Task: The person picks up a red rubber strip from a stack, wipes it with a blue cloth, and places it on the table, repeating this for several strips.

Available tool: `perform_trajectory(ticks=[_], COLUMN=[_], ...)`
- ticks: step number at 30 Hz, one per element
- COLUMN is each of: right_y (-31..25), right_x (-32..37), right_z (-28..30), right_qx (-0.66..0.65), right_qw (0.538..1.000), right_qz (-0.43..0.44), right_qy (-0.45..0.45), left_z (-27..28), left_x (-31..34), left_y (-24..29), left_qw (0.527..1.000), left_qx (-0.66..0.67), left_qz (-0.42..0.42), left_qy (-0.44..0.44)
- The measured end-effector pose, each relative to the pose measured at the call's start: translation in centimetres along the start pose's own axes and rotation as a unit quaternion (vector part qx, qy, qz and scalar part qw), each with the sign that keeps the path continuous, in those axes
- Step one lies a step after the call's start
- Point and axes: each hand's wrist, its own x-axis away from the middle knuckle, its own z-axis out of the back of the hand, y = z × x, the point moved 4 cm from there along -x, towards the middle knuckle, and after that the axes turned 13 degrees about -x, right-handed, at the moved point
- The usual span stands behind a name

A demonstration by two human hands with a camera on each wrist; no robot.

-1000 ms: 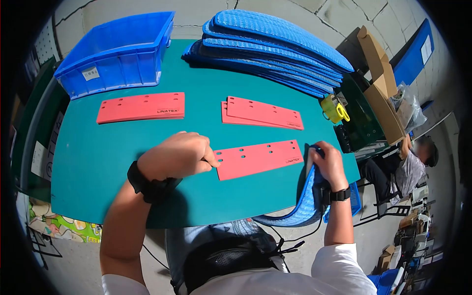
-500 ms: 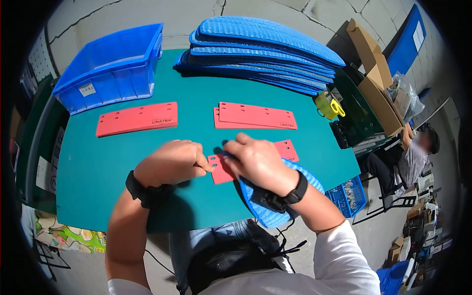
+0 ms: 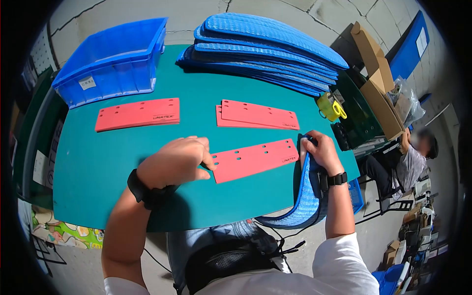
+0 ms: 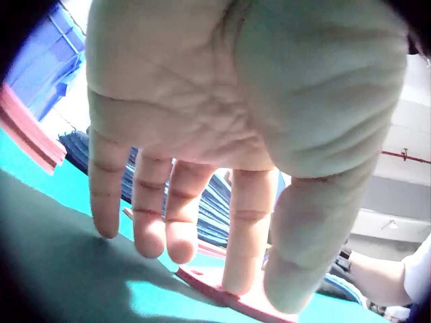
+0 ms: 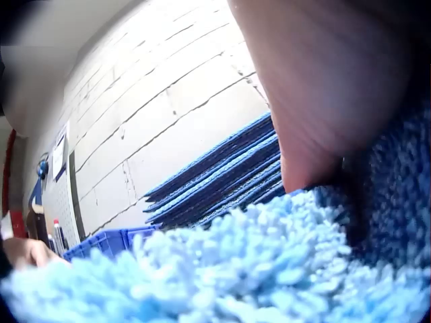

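Observation:
A red rectangular sheet (image 3: 255, 161) with slots and LINATEX lettering lies flat on the green table. My left hand (image 3: 174, 162) is at its left end. In the left wrist view the fingers are fairly straight, with the index fingertip (image 4: 237, 279) right at the sheet's edge. At the sheet's right end, my right hand (image 3: 324, 150) grips one end of a blue mop pad (image 3: 309, 201), whose rest droops over the table's front edge. The pad's fluffy pile (image 5: 222, 262) fills the lower right wrist view, and most of the gripping fingers are hidden there.
Red sheets (image 3: 137, 115) lie stacked at the left; two more (image 3: 258, 114) overlap behind the worked sheet. A blue bin (image 3: 123, 81) and a stack of blue pads (image 3: 270, 49) stand at the back. A cardboard box (image 3: 381, 93) is at the right, near a seated person (image 3: 400, 162).
My right hand swept left over the red sheet with the mop pad, then came back to the right end. The left hand stayed at the left end; its thumb has parted from the index finger.

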Motion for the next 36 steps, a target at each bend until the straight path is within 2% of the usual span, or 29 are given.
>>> perform_trajectory(ticks=[4,6,7,9,15,17,20,21,23,27,30,32,33,35,36], right_y=[1.9,2.8,3.1,3.4,3.4,3.2,3.2,3.2,3.7,3.8,3.4,3.5,3.5,3.2,3.1], right_x=[0.2,0.2,0.2,0.3,0.4,0.5,0.6,0.6,0.6,0.6,0.6,0.6,0.6,0.6,0.7], right_z=[-0.1,-0.6,-0.7,-1.2,-1.1,-1.1,-1.1,-1.1,-1.1,-1.1,-1.1,-1.1,-1.2,-1.2,-1.2], right_qx=[-0.073,-0.166,-0.167,-0.281,-0.286,-0.293,-0.305,-0.310,-0.313,-0.307,-0.312,-0.314,-0.316,-0.320,-0.323], right_qw=[0.996,0.984,0.984,0.957,0.955,0.953,0.949,0.947,0.946,0.949,0.947,0.946,0.945,0.944,0.942], right_qz=[-0.044,-0.058,-0.058,-0.067,-0.076,-0.075,-0.076,-0.080,-0.079,-0.076,-0.078,-0.080,-0.082,-0.084,-0.087], right_qy=[-0.006,-0.015,-0.015,-0.017,-0.011,-0.007,-0.004,-0.004,-0.003,-0.003,-0.008,-0.010,-0.011,-0.010,-0.009], left_z=[-0.2,-0.7,-0.8,-0.8,-0.4,0.1,0.4,1.0,2.4,3.2,2.6,1.9,1.5,0.9,1.1], left_x=[-0.4,-0.6,-0.7,-0.9,-1.0,-0.8,-1.4,-1.4,-1.0,-0.4,-0.4,-0.4,-0.3,0.0,0.1], left_y=[1.7,2.2,2.4,2.4,2.3,2.0,1.2,1.5,1.9,1.3,-0.8,-2.4,-2.6,-2.4,-2.0], left_qw=[0.997,0.995,0.993,0.989,0.993,0.989,0.987,0.987,0.980,0.983,0.986,0.988,0.987,0.987,0.987], left_qx=[-0.058,-0.086,-0.102,-0.119,-0.092,-0.031,-0.013,-0.013,0.164,0.161,0.112,0.032,0.031,-0.082,-0.082], left_qz=[-0.042,-0.046,-0.054,-0.059,-0.062,-0.081,-0.043,-0.043,0.019,0.030,0.074,0.122,0.124,0.099,0.099], left_qy=[0.016,0.018,0.040,0.060,0.036,0.117,0.153,0.153,0.113,0.088,0.098,0.093,0.093,0.097,0.096])
